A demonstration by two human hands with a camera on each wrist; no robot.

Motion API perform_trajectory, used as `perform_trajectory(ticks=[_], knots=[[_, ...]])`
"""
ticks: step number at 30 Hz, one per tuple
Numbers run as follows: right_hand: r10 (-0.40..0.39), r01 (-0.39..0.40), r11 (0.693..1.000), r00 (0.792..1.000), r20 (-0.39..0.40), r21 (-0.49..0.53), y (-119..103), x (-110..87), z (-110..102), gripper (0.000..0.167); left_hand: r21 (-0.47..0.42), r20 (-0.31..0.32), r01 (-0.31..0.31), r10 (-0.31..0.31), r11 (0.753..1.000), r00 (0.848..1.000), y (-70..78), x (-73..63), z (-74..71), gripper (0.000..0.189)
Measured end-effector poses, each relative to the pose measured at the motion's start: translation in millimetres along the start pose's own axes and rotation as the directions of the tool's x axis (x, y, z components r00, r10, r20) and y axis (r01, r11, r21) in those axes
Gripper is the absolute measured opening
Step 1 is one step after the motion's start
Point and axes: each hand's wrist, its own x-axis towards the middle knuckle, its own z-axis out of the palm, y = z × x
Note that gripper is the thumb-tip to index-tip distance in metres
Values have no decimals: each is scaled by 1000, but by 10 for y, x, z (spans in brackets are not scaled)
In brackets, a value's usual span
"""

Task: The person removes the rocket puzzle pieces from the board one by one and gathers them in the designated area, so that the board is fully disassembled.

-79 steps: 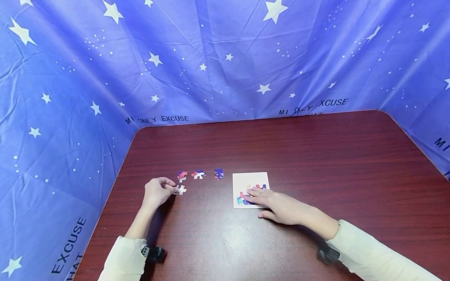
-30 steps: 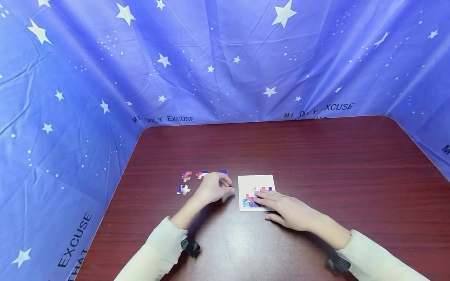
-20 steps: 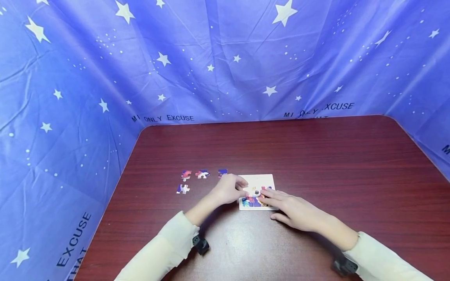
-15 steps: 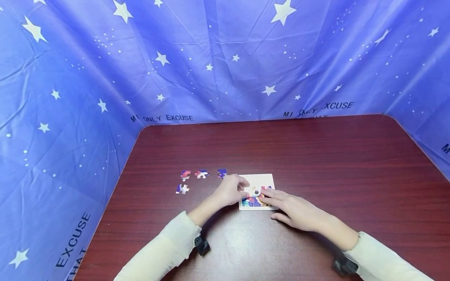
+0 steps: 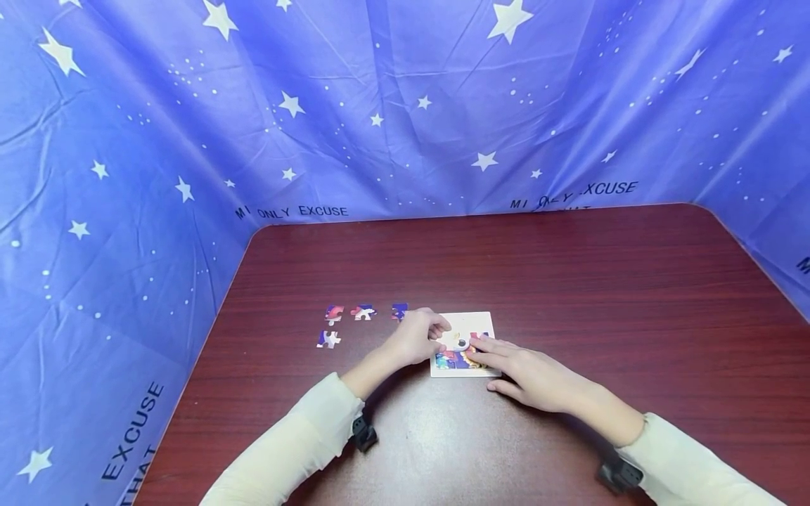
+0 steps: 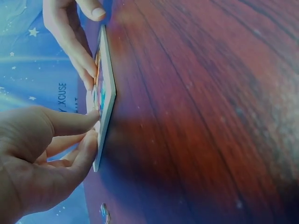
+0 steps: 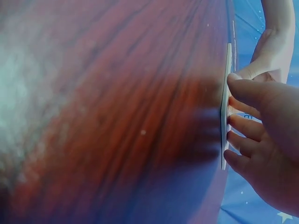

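Note:
In the head view my left hand (image 5: 414, 337) is over the left side of a square white puzzle board (image 5: 462, 321). Its thumb and fingers pinch a whitish puzzle piece with a dark round spot (image 5: 463, 344), low over the board; the fingers hide part of it. Colourful pieces (image 5: 448, 360) lie along the board's near side. My right hand (image 5: 531, 376) rests its extended fingers on the board's right side, covering some of the picture. The left wrist view shows the left thumb (image 6: 88, 119) near the board's edge. The right wrist view shows the right fingers (image 7: 245, 128) along the board.
Left of the board several loose puzzle pieces lie on the dark red wooden table (image 5: 538, 267): a red one (image 5: 334, 313), two blue-and-white ones (image 5: 363, 313), (image 5: 328, 339) and a purple one (image 5: 400, 311). A blue star-patterned curtain (image 5: 380, 105) surrounds the table.
My left hand has moved right from the loose pieces to the board with a puzzle piece. My right fingers have shifted slightly right on the board. Over the last half second both hands barely move.

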Motion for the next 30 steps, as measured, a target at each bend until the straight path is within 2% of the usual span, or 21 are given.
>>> perform_trajectory(ticks=[7,11,15,20,26,30], knots=[[7,-7,1000,1000,2,-3,-10,-7,-3,51,90,16,-33,32,995,999,50,-8,-1,29],[15,-15,1000,1000,9,2,-21,-16,-10,49,97,13,-48,47,994,999,55,-13,-4,29],[4,-4,1000,1000,2,6,-34,-30,-9,49,98,18,-38,37,994,999,65,-11,-2,30],[-22,22,1000,1000,-21,8,-46,-35,-13,48,160,16,-44,42,986,999,107,-21,14,29],[-4,1,997,999,34,81,-45,7,-51,46,182,3,-50,51,982,999,180,-46,48,25],[-4,-1,996,998,55,87,-43,30,-66,45,178,-9,-19,21,984,1000,207,-40,73,24]])
